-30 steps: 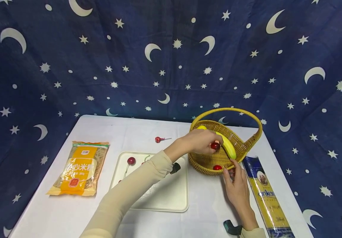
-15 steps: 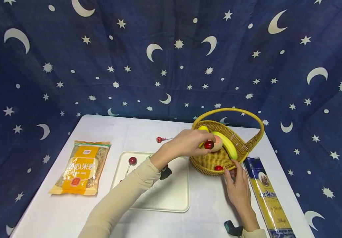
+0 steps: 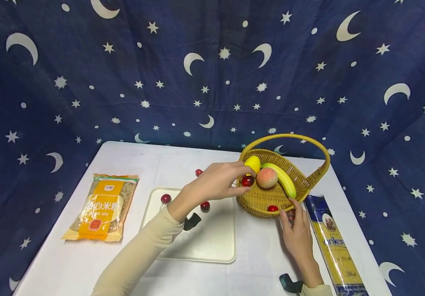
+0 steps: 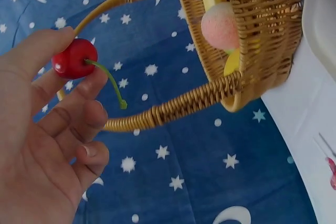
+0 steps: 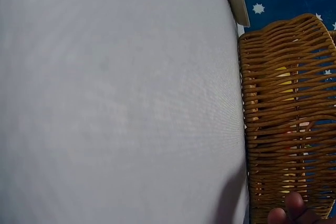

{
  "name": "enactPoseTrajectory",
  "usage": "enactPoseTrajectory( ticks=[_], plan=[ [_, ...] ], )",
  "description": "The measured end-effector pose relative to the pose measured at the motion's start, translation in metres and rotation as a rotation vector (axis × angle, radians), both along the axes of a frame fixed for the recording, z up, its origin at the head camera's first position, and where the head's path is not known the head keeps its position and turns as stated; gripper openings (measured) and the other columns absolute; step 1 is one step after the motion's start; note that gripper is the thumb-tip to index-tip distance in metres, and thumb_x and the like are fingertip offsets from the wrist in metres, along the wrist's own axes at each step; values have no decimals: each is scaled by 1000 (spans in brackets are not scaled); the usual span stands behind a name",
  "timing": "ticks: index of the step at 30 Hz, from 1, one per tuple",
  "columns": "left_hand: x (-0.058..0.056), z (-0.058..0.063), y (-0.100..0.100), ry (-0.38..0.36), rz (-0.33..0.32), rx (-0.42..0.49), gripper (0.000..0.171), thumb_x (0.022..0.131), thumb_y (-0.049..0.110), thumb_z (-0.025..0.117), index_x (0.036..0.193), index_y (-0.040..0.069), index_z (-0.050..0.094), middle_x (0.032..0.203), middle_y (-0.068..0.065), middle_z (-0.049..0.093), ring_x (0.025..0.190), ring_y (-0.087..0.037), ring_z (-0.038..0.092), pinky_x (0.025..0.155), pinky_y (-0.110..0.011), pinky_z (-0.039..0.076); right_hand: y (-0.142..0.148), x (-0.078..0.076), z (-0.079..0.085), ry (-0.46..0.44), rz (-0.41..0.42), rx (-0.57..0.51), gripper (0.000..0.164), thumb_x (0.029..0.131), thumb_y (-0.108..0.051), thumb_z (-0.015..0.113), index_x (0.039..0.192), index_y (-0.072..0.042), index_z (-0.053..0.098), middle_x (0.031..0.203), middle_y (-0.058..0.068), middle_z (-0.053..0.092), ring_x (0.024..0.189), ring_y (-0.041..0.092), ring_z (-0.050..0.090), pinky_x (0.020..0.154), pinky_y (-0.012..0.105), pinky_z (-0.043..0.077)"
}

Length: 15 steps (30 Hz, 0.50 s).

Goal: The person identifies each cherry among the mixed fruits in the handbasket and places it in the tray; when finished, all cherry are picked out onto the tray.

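Observation:
A dark red cherry [image 3: 247,181] is pinched between the thumb and fingertips of my left hand [image 3: 217,181], over the left rim of the wicker basket [image 3: 258,212]. Its green stem hangs free in the left wrist view, beside the basket's handle [image 4: 173,109]. My right hand [image 3: 296,236] grips the near right rim, thumb and index finger at its edge; the right wrist view shows fingertips [image 5: 294,201] against the weave. Inside the basket lie a banana [image 3: 286,183], a peach [image 3: 266,178], a yellow fruit [image 3: 253,163] and a red cherry [image 3: 273,208] near the front.
Left of the basket is a cream tray [image 3: 212,248] with cherries [image 3: 166,199] on it, partly under my left forearm. A lollipop [image 3: 199,172] lies behind it. A noodle bag [image 3: 101,209] lies far left, a blue and yellow pasta pack [image 3: 334,246] on the right.
My left hand has moved left with the cherry, from over the middle of the basket to its left rim, uncovering the peach and yellow fruit. My right hand stays at the rim.

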<state>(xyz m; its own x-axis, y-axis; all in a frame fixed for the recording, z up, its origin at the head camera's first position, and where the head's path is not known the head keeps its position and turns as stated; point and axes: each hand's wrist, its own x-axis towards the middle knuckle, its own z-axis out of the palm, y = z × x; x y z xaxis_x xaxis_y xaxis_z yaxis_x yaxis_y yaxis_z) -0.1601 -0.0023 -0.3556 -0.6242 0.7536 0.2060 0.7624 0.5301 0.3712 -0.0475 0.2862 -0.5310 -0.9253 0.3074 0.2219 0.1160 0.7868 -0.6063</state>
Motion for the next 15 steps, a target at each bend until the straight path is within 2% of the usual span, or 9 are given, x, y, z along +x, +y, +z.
enactPoseTrajectory(
  ticks=[7, 13, 15],
  plan=[
    [4, -3, -35, 13, 91, 73, 33, 97, 32, 77, 128, 26, 72, 107, 10, 71, 78, -9, 60, 67, -27, 50, 2, -4, 1, 16, 7, 3, 54, 110, -30, 57, 160, -16, 41, 112, 14, 57, 97, 27, 53, 77, 36, 39],
    [9, -12, -63, 26, 167, 123, 32, 96, 33, 77, 126, 24, 71, 106, 9, 71, 79, -11, 64, 68, -29, 52, 2, -3, 1, 6, 5, 0, 54, 110, -29, 57, 160, -16, 42, 112, 14, 57, 96, 27, 54, 76, 35, 40],
    [13, -16, -73, 30, 201, 130, 32, 96, 33, 78, 127, 25, 71, 105, 9, 71, 83, -11, 66, 70, -30, 54, 1, -2, 0, -2, 5, -1, 54, 110, -29, 57, 160, -16, 41, 113, 14, 57, 97, 27, 53, 77, 35, 40]
  ],
)
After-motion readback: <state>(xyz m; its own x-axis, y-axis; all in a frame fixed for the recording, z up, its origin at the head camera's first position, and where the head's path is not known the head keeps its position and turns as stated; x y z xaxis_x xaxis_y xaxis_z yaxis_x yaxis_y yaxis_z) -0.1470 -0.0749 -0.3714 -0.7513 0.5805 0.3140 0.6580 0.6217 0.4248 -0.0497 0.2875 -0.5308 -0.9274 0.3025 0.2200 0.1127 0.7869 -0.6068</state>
